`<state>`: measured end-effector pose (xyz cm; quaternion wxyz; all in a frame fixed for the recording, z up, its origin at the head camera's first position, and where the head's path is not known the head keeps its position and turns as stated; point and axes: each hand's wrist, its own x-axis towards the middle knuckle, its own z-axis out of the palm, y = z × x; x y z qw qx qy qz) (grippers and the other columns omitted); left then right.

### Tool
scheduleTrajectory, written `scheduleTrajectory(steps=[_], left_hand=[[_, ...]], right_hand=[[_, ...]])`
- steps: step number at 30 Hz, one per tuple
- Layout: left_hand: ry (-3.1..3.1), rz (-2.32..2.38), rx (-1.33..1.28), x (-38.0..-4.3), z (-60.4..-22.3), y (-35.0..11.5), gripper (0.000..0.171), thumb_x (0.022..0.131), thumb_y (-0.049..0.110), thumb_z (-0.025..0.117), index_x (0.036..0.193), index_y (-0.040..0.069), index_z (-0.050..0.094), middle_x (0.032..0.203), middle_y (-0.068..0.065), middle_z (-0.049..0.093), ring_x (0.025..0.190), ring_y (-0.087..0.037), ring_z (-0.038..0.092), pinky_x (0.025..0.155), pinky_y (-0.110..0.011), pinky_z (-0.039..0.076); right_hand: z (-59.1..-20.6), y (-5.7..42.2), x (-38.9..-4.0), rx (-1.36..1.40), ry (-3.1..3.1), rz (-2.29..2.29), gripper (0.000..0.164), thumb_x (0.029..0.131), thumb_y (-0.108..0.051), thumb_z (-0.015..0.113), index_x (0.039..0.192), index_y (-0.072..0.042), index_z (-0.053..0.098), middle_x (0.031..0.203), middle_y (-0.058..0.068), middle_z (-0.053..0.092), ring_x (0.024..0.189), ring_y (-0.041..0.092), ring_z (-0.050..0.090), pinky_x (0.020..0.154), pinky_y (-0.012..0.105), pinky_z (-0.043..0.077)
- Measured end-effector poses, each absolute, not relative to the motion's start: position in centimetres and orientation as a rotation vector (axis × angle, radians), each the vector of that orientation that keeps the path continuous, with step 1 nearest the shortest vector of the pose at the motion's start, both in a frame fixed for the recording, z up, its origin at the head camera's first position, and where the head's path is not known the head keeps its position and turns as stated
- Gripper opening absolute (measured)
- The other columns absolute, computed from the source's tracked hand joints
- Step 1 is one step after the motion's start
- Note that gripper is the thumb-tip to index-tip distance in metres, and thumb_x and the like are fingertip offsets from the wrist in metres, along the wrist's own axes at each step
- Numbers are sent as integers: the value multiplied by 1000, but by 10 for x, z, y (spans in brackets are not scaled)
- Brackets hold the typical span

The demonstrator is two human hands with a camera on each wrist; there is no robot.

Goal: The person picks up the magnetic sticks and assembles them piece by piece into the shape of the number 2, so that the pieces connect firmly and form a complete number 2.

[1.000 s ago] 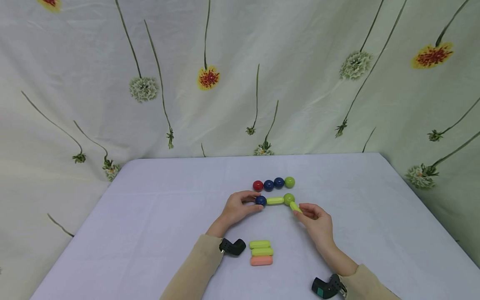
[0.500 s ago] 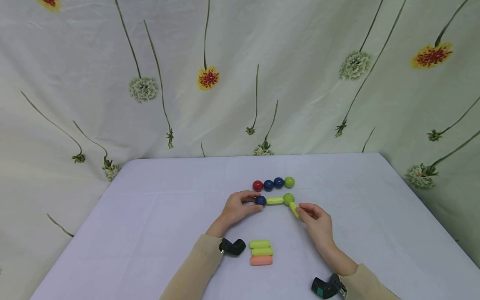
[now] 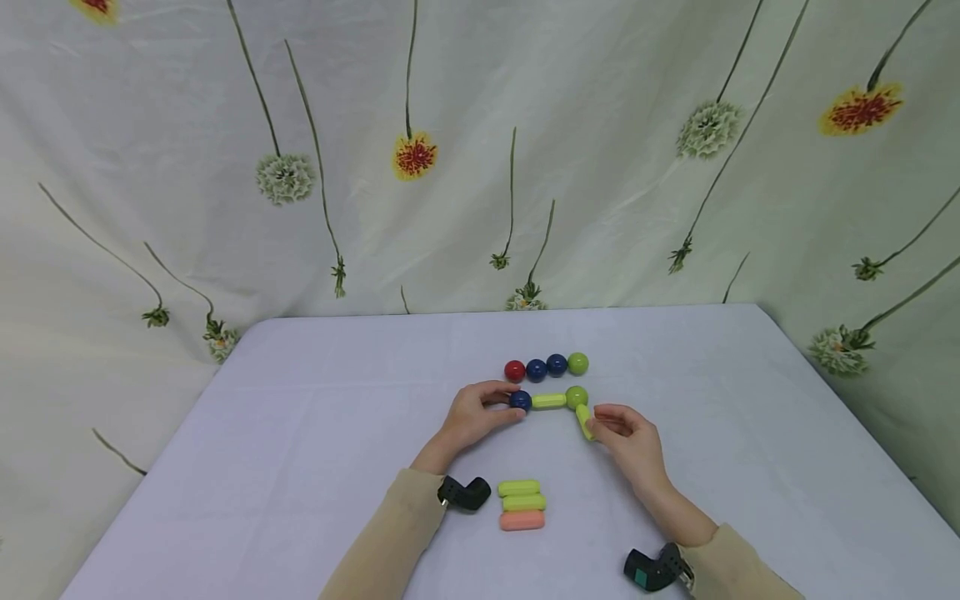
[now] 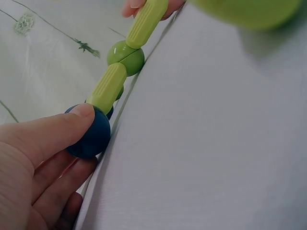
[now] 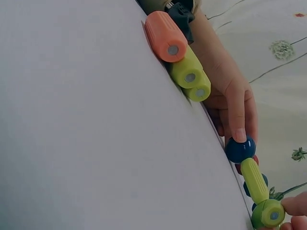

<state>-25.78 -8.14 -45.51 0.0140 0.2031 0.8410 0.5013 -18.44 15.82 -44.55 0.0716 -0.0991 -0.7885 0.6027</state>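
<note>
My left hand (image 3: 474,414) pinches a dark blue ball (image 4: 93,134) between thumb and fingers at the left end of a joined chain. From this ball a yellow-green ridged rod (image 3: 549,401) runs right to a green ball (image 3: 577,397). A second yellow-green rod (image 4: 147,23) meets the green ball and points down toward the near side. My right hand (image 3: 633,442) grips that second rod by its side with thumb and fingertips. In the right wrist view, the second rod's end shows a round grey disc, and only fingertips of the right hand appear at the edge.
Behind the chain stands a row of balls: red (image 3: 514,371), two dark blue (image 3: 557,365) and green (image 3: 578,363). Nearer lie two yellow-green rods (image 3: 524,502) and an orange rod (image 5: 166,34), side by side. The white-covered table (image 3: 300,467) meets a flowered cloth behind.
The second rod has swung round the green ball, its free end moving left and toward the near side. My right hand has shifted slightly left with it. My left hand keeps its hold.
</note>
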Motion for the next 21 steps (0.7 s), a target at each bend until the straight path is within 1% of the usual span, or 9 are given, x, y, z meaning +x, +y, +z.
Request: scheduleTrajectory(steps=[4,7,10,13,17,21], left_hand=[[2620,1560,634,-258,-455,-81,40,79,26,77,115,12,67,107,-1,66,96,-13,62,91,-36,46],[2625,1556,633,-258,-454,-81,40,79,25,77,115,12,67,106,-1,67,96,-13,62,90,-36,46],[2631,1554,632,-258,-454,-81,39,79,24,77,114,13,67,105,-1,67,96,-12,62,90,-35,46],[2629,1559,630,-258,-455,-81,38,78,24,77,114,13,67,106,-1,66,95,-12,62,90,-34,46],[2623,1568,624,-258,-455,-81,39,78,24,77,114,12,67,107,-1,66,96,-12,62,90,-34,46],[2627,1563,622,-258,-456,-80,39,79,24,77,114,13,67,107,-1,66,96,-12,62,90,-35,46]], right_hand=[[-443,162,-187,-278,-2431,1851,36,82,-12,71,113,2,61,116,17,61,100,24,62,72,21,51],[-441,166,-190,-280,-2480,1876,41,82,-15,72,117,1,60,120,18,59,105,27,60,76,24,51],[-441,169,-193,-286,-2496,1914,44,81,-16,73,119,1,60,122,18,59,101,22,61,76,24,51],[-440,171,-195,-273,-2481,1966,45,80,-14,73,119,3,59,120,19,60,93,16,62,74,24,52],[-440,171,-197,-239,-2464,1992,40,83,-13,70,117,6,59,112,17,63,87,10,62,73,23,52],[-441,172,-198,-203,-2462,1970,35,86,-13,68,114,7,61,105,15,65,85,10,62,71,22,52]])
